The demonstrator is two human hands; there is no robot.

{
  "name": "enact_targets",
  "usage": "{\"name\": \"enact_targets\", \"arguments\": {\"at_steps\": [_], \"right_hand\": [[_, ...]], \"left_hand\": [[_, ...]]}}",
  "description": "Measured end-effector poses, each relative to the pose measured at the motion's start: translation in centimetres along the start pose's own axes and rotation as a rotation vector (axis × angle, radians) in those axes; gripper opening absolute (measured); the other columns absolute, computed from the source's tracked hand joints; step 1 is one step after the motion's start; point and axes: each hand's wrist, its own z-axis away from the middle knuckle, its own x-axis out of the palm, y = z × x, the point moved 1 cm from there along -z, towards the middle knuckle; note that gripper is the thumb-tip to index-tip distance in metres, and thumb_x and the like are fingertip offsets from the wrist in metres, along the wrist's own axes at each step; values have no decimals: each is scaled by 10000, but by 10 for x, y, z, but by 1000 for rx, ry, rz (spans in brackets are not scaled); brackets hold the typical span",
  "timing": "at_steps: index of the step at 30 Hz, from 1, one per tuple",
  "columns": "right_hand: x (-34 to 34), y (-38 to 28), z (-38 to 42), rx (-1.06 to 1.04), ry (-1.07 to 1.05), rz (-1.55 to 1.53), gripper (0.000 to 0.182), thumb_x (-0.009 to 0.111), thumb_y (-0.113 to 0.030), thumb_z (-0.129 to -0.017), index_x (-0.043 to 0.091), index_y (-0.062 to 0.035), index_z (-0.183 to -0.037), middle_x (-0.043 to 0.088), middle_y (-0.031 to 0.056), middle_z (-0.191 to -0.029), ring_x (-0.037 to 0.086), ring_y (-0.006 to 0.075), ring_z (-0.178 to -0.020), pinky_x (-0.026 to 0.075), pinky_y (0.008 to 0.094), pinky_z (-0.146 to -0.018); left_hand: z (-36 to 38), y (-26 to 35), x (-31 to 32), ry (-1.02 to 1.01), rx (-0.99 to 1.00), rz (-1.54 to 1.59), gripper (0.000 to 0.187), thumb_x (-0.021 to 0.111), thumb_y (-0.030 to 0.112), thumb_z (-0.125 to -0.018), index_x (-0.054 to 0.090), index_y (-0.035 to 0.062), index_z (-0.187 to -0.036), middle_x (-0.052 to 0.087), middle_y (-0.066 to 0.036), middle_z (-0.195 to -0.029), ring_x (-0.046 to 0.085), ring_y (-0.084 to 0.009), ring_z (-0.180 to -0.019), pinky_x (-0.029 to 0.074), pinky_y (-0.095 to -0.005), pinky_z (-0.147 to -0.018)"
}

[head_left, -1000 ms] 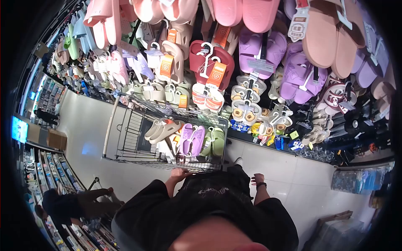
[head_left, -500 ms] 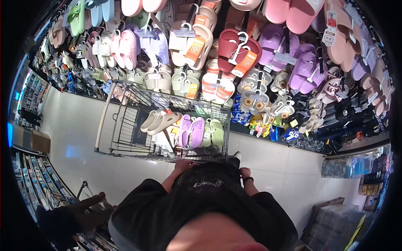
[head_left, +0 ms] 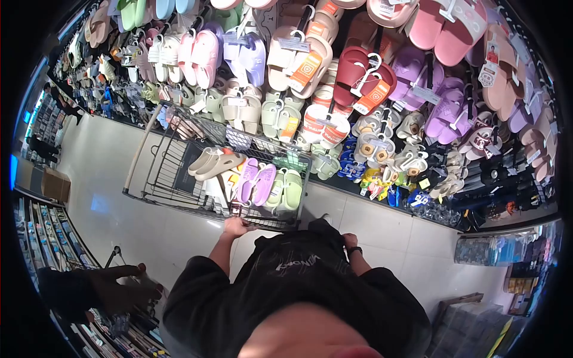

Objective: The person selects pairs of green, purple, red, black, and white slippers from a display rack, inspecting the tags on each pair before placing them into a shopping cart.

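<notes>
My left hand point(head_left: 236, 227) is closed on the near rim of a black wire shopping cart point(head_left: 160, 173). Inside the cart lie taupe slippers point(head_left: 219, 164), a purple pair point(head_left: 256, 181) and a light green pair point(head_left: 289, 190). White packages point(head_left: 218, 194) rest beside them, partly covered. My right hand point(head_left: 350, 240), with a dark band on the wrist, hangs by my side, away from the cart. Its fingers are too small and shaded to make out.
A wall of hanging slippers, among them a dark red pair point(head_left: 361, 77), rises beyond the cart. Pale floor tiles point(head_left: 382, 235) run along it. A cardboard box point(head_left: 55, 185) stands at left. Another person's arm point(head_left: 113, 274) is at lower left; stacked clear bins point(head_left: 471, 325) stand at lower right.
The cart has shifted left and turned slightly relative to me. My left hand has moved left along with its rim. My right hand stays by my side.
</notes>
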Motion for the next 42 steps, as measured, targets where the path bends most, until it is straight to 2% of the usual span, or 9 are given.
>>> {"name": "enact_targets", "arguments": {"at_steps": [8, 14, 23, 29, 32, 34, 35, 39, 42], "right_hand": [[-10, -10, -20, 117, -47, 74, 310, 591, -186, -767, 707, -31, -1009, 698, 158, -981, 694, 299, -833, 586, 419, -577], [-25, 8, -75, -114, 6, 321, 313, 599, -219, -772, 705, -18, -988, 701, 150, -926, 685, 273, -799, 577, 407, -626], [-77, -31, -76, -83, -4, 129, 316, 624, -264, -752, 709, 13, -880, 703, 194, -900, 684, 279, -839, 535, 393, -780], [-89, -34, -132, -370, -2, 78, 277, 620, -267, -784, 724, -36, -895, 711, 159, -871, 688, 277, -856, 529, 373, -771], [-96, -87, -149, -491, -2, 119, 254, 601, -206, -852, 696, -9, -981, 711, 103, -811, 679, 163, -716, 539, 296, -653], [-109, -149, -130, -672, 21, 46, 262, 599, -253, -855, 691, -56, -1001, 709, 125, -848, 686, 289, -784, 535, 370, -725], [-115, -181, -118, -840, 24, 32, 217, 584, -164, -905, 667, -4, -1026, 696, 74, -834, 658, 141, -704, 525, 271, -655], [-162, -345, 8, -1064, -32, -171, 166, 595, -99, -915, 647, 8, -1030, 681, 64, -876, 611, 118, -752, 483, 261, -714], [-199, -438, 83, -1527, 55, -294, 125, 620, -34, -867, 633, 12, -982, 640, 136, -899, 606, 251, -783, 477, 318, -703]], "left_hand": [[-18, 3, 18, 339, -115, 45, 462, 641, 492, -791, 701, 146, -1092, 608, -142, -1219, 542, -329, -1144, 366, -447, -1026], [-69, 79, 52, 221, -121, 283, 712, 663, 473, -788, 475, 38, -1319, 602, -248, -1185, 581, -400, -1107, 460, -468, -939], [-102, 43, 53, 188, -405, 252, 733, 652, 501, -773, 477, -28, -1250, 620, -295, -1122, 606, -408, -1074, 474, -474, -920], [-109, 31, 50, 282, -585, 269, 756, 660, 515, -762, 451, 17, -1291, 581, -238, -1235, 549, -391, -1166, 439, -478, -970], [-104, 40, 43, 309, -673, 223, 737, 657, 486, -770, 436, 42, -1315, 560, -194, -1267, 526, -375, -1195, 432, -490, -974], [-111, 53, 39, 349, -686, 176, 727, 657, 465, -773, 438, 26, -1310, 552, -203, -1267, 509, -362, -1210, 420, -468, -993], [-116, 55, 38, 374, -685, 155, 720, 655, 453, -778, 439, 18, -1309, 544, -210, -1270, 504, -360, -1213, 415, -458, -1001], [-134, 166, -33, 509, -218, 250, 639, 657, 310, -811, 443, -2, -1326, 510, -237, -1288, 483, -384, -1213, 391, -427, -1034], [-160, 263, -98, 719, 163, 274, 593, 647, 265, -831, 457, -13, -1319, 492, -241, -1316, 468, -389, -1225, 372, -421, -1054]]}}
